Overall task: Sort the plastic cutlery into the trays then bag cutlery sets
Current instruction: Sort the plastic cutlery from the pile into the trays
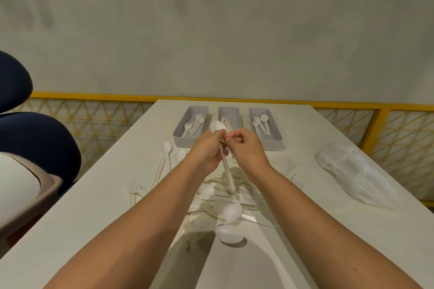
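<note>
Left hand [206,150] is gripping a bundle of cutlery [227,170], fingers curled tight round the shafts just below a spoon bowl [218,126]. Right hand [246,145] is meeting it from the other side, fingers curled in narrow, thumb and forefinger pinching at the upper part of the bundle. Cannot tell which piece it is pinching. Both hands are hovering above the table [94,206], just in front of the middle tray [229,110].

The bundle is showing as thin, glossy white plastic. At least 2 shafts are visible, but the exact count is unclear.

Its long axis is running away from the person. The bowl end is pointing up and toward the trays, and the handle ends are hanging down toward the loose pile [225,202] of spoons and forks between the forearms.

3 grey trays are sitting side by side at the far end. The left tray [185,142] is holding forks and the right tray [274,144] is holding spoons. The middle tray's contents are partly hidden. Clear bags [352,176] are lying well to the right.
</note>
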